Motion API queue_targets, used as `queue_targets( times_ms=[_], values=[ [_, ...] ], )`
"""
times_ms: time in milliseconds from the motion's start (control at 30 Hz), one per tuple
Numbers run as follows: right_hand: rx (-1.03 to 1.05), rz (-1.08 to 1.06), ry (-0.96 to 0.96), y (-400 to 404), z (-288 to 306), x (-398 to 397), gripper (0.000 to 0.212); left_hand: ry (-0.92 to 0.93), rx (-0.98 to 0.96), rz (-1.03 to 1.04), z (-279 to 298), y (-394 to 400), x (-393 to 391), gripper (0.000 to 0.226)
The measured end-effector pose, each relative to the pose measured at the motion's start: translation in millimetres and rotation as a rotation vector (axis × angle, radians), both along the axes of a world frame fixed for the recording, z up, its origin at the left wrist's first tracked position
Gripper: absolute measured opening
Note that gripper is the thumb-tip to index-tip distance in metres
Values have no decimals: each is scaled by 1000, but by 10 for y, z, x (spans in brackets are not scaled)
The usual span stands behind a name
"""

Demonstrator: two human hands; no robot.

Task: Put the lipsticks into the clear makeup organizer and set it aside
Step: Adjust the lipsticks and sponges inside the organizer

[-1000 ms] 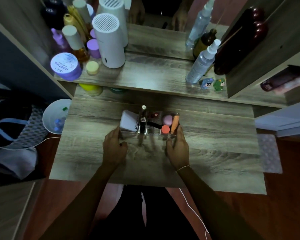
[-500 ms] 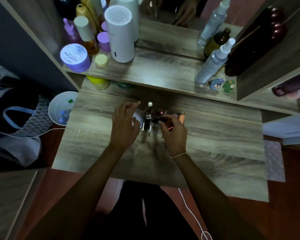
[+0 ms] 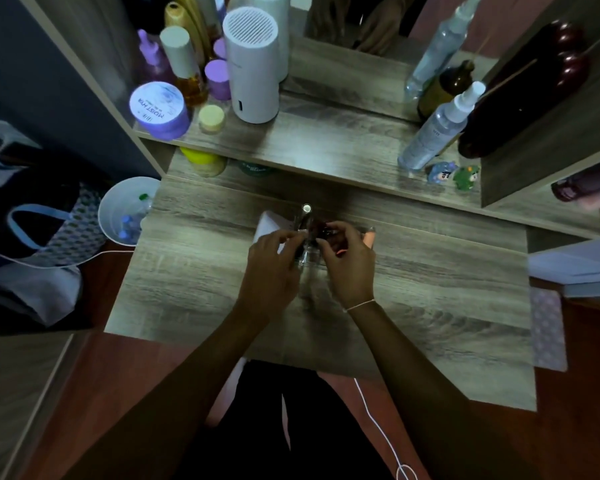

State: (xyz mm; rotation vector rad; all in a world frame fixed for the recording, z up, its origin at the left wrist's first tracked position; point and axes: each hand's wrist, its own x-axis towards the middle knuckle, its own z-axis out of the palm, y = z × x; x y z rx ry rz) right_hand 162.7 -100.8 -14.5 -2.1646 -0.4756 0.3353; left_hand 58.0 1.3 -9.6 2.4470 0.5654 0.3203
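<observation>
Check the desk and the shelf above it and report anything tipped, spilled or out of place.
Nothing looks spilled or damaged. One oddity: the clear spray bottle on the shelf leans toward the dark brown bottle rather than standing straight. The clear organizer is mostly hidden under both hands, so its contents cannot be judged.

The clear makeup organizer [image 3: 310,251] stands on the worktop [image 3: 430,306] near its middle, with the left hand [image 3: 274,258] at its left side and the right hand [image 3: 350,265] at its right, both over its compartments. Behind it runs a raised shelf [image 3: 326,147] carrying a jar [image 3: 158,110] and humidifier [image 3: 252,67] at left, a spray bottle [image 3: 437,129] and two figurines [image 3: 452,174] at right. A bin [image 3: 118,216] sits left of the worktop.
</observation>
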Motion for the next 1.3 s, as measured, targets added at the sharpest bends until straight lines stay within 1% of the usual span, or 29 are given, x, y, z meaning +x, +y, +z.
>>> queue_targets(
  times_ms=[67, 200, 333, 467, 533, 600, 700, 767, 867, 967, 1067, 1200, 1300],
  values=[
    [10, 4, 10, -13, -1, -6, 31, 32, 37, -75, 6, -54, 38, 59],
    [29, 23, 13, -53, 0, -13, 26, 121, 113, -191, -10, -135, 98, 69],
    [57, 27, 6, -95, 21, 6, 23, 164, 143, -208, 2, -192, 125, 73],
    [68, -63, 6, -179, 42, 87, 25, 173, 164, -195, 15, -210, 127, 73],
    [67, -93, -27, -235, 60, 151, 26, 168, 170, -184, 17, -204, 126, 74],
    [21, -55, -100, -286, 85, 237, 27, 160, 173, -172, 17, -199, 126, 75],
    [-154, 142, -189, -307, 98, 384, 32, 156, 167, -161, 11, -194, 127, 75],
    [-270, 282, -219, -272, 94, 456, 37, 157, 178, -162, -5, -186, 130, 75],
    [-336, 377, -249, -173, 89, 526, 40, 161, 181, -151, -34, -171, 132, 73],
    [-355, 404, -245, -80, 75, 572, 40, 168, 181, -134, -65, -161, 120, 73],
    [-332, 395, -235, -19, 38, 578, 33, 190, 163, -117, -86, -153, 111, 73],
    [-317, 358, -242, 23, -16, 552, 24, 212, 152, -118, -110, -130, 101, 73],
    [-313, 326, -225, 49, -23, 564, 22, 215, 166, -123, -123, -131, 106, 76]
  ],
)
